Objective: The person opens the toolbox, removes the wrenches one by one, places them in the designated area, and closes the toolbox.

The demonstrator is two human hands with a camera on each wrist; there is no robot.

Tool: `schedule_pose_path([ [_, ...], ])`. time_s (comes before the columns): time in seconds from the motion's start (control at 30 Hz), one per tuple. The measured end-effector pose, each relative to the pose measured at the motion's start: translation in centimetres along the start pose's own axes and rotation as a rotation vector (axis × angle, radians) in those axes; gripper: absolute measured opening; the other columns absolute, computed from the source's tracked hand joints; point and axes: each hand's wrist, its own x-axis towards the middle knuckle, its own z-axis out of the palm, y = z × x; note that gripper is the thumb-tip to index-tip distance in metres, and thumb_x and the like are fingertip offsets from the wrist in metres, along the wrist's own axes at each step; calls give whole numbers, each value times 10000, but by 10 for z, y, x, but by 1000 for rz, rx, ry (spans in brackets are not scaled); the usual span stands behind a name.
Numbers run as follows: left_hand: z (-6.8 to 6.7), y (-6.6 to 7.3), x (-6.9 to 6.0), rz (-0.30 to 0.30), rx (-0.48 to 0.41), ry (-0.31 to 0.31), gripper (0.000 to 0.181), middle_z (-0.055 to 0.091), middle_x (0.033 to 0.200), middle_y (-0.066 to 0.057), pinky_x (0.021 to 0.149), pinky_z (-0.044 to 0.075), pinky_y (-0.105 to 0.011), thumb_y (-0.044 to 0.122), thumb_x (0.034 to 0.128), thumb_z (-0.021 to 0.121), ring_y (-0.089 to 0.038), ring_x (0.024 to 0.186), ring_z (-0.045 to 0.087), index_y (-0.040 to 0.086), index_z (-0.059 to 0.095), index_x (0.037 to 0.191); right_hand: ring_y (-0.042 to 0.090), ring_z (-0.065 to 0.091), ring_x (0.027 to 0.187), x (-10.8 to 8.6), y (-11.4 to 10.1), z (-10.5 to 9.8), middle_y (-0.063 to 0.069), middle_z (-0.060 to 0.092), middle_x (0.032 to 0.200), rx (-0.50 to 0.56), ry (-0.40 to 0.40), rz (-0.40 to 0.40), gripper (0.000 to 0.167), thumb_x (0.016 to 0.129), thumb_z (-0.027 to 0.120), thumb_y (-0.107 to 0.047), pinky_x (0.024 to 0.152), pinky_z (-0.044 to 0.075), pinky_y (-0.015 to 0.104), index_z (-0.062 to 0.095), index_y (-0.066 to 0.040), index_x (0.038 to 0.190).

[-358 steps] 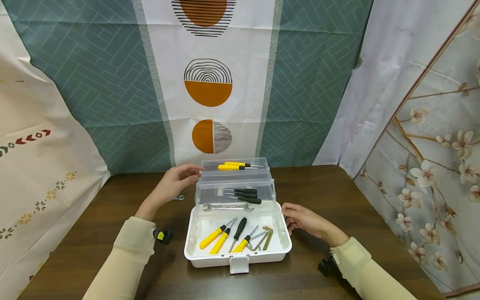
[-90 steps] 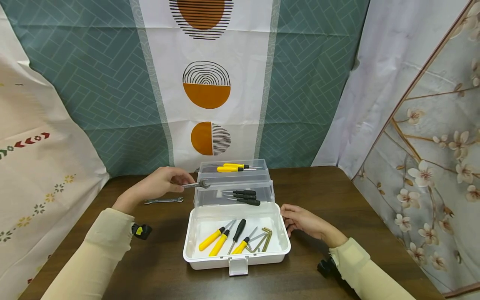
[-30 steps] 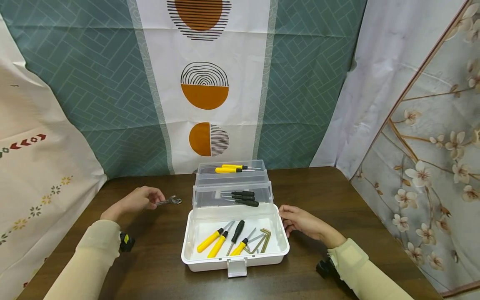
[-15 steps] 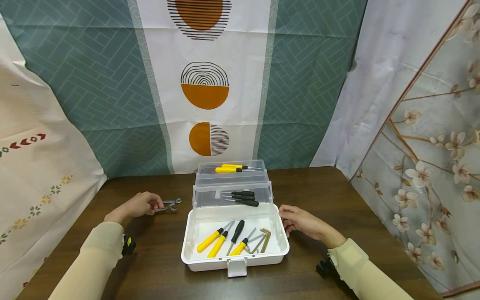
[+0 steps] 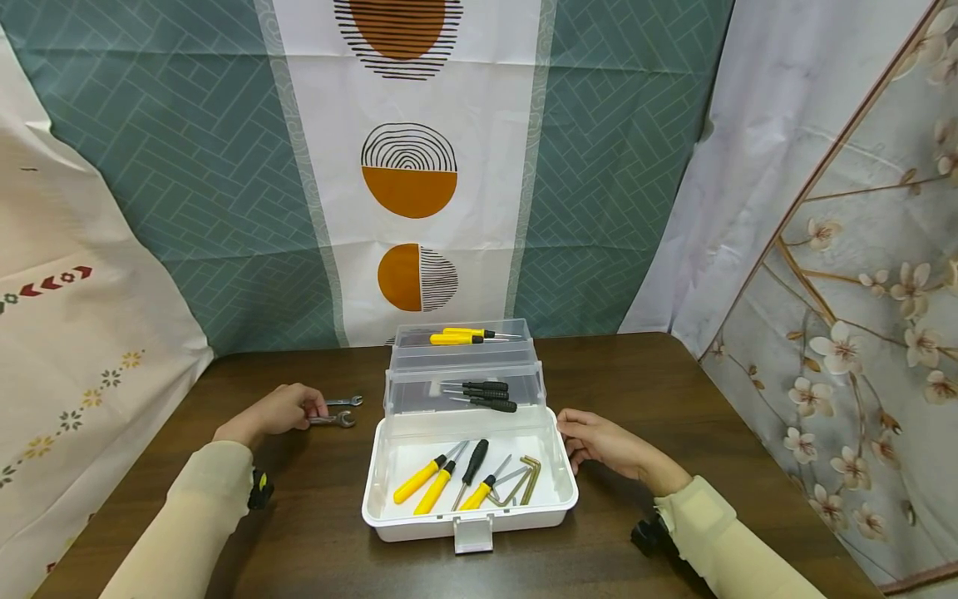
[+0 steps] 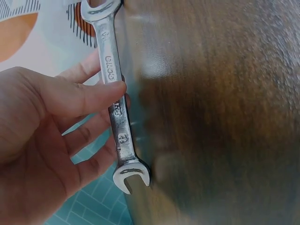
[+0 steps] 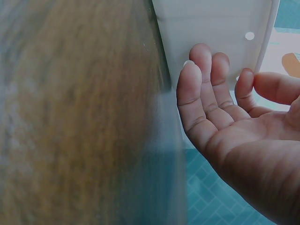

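Note:
My left hand (image 5: 280,410) pinches a double open-ended wrench (image 6: 119,112) between thumb and fingers, low over the table left of the toolbox. In the head view the wrench's near end (image 5: 344,419) shows past the fingertips. Just behind it lies a second wrench (image 5: 348,401), partly hidden by the hand. My right hand (image 5: 609,441) rests with loosely bent fingers against the right wall of the white toolbox (image 5: 473,526). In the right wrist view its fingertips (image 7: 201,54) are at the box's side wall (image 7: 211,23).
Inside the open toolbox lie yellow-handled screwdrivers (image 5: 419,481), a black screwdriver (image 5: 476,462) and hex keys (image 5: 532,478). Small black screwdrivers (image 5: 490,406) sit in the clear middle tray, yellow ones (image 5: 456,339) in the upper one. A latch (image 5: 473,537) hangs in front. Brown table (image 5: 614,374) surrounds the box.
A wrench that was at the back of the toolbox has been lifted out by my left hand, carried left and lowered beside the other wrench. The right hand stays at the box.

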Motion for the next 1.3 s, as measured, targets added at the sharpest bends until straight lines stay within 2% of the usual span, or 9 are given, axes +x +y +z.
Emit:
schedule_pose_path([
  [0.4, 1, 5, 1, -47, 53, 22, 318, 623, 834, -51, 705, 433, -356, -207, 783, 575, -216, 788, 522, 54, 713, 901, 198, 626, 818, 0, 0, 0, 73, 605, 963, 5, 1, 2, 234, 1132, 417, -212, 728, 555, 358, 516, -4, 1093],
  [0.83, 7, 3, -2, -30, 50, 68, 293, 640, 844, -69, 704, 435, -355, -205, 780, 601, -216, 794, 521, 36, 720, 897, 202, 629, 824, 0, 1, 0, 79, 605, 973, 7, 4, 1, 268, 1131, 425, -211, 733, 560, 365, 502, 45, 1116],
  [1.3, 8, 1, -3, -25, 33, 66, 298, 628, 844, -70, 702, 452, -356, -204, 780, 604, -222, 804, 527, 36, 727, 907, 196, 626, 821, 0, 1, 0, 74, 601, 969, 5, 5, 2, 237, 1132, 425, -223, 728, 556, 357, 520, -8, 1100],
])
